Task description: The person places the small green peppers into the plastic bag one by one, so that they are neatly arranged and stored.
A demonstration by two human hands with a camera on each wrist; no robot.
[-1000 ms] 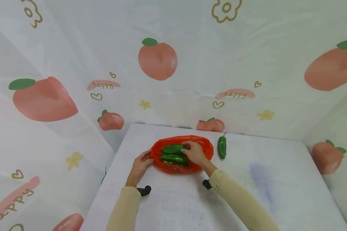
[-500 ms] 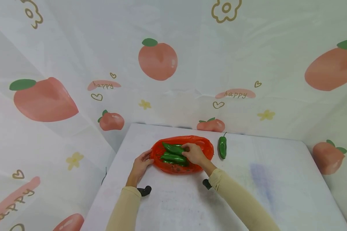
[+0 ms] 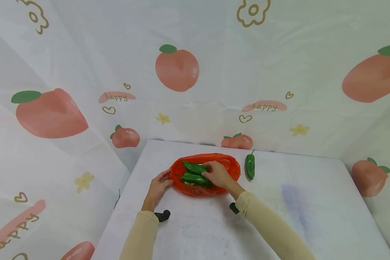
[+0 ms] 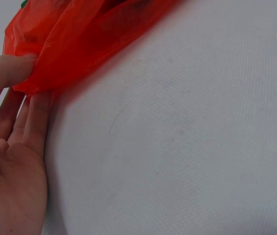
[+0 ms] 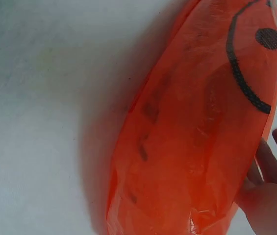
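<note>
A red plastic bag (image 3: 201,192) lies with its mouth open on the white table and holds several green chili peppers (image 3: 195,177). My left hand (image 3: 157,187) holds the bag's left rim; in the left wrist view the thumb lies on the plastic and the other fingers go under it. Inside the mouth, my right hand (image 3: 218,174) is at the right ends of the peppers. The right wrist view shows its fingers (image 5: 270,164) loosely spread behind the bag's wall, with no pepper visible between them. One more green chili pepper (image 3: 250,166) lies outside, right of the bag.
A dark rounded object (image 3: 163,216) shows beside my left wrist, and a similar dark piece (image 3: 234,208) by my right wrist. White cloth walls (image 3: 214,72) printed with peaches stand behind and beside the table (image 3: 318,202).
The upper pepper in the bag has swung to a slant, its left end farther back. My right hand has shifted slightly toward me. The left hand keeps its place on the rim.
</note>
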